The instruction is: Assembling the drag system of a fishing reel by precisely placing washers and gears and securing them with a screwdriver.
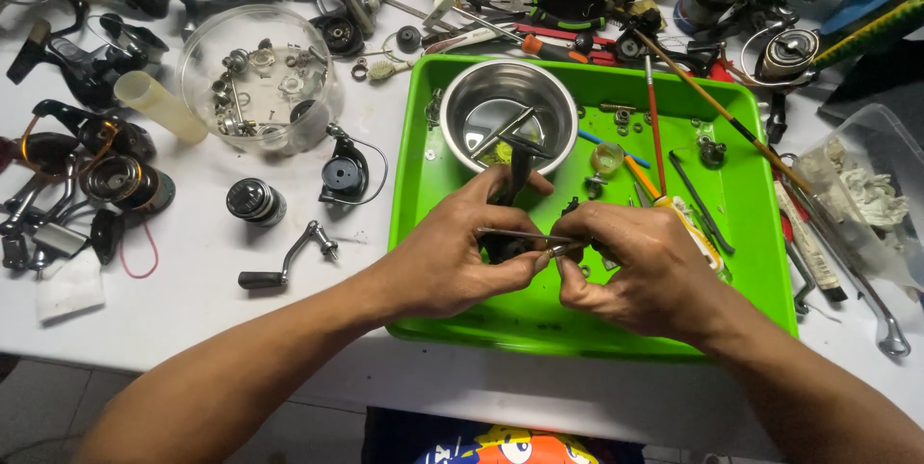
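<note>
Presently left hand (452,257) grips a black reel body (513,196) over the green tray (751,223); right hand (635,267) pinches thin metal tweezers (520,234) against it, near steel bowl (462,103).

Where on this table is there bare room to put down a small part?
Bare white table lies near the front edge, below the crank handle. The green tray is bare at its right side. The back of the table is crowded with reels and tools.

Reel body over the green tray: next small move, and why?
Probably ease the thin metal rod a little further into the black reel body. The left hand grips the body above the green tray, the right hand pinches the rod's end, and the rod lies across the body between them.
</note>
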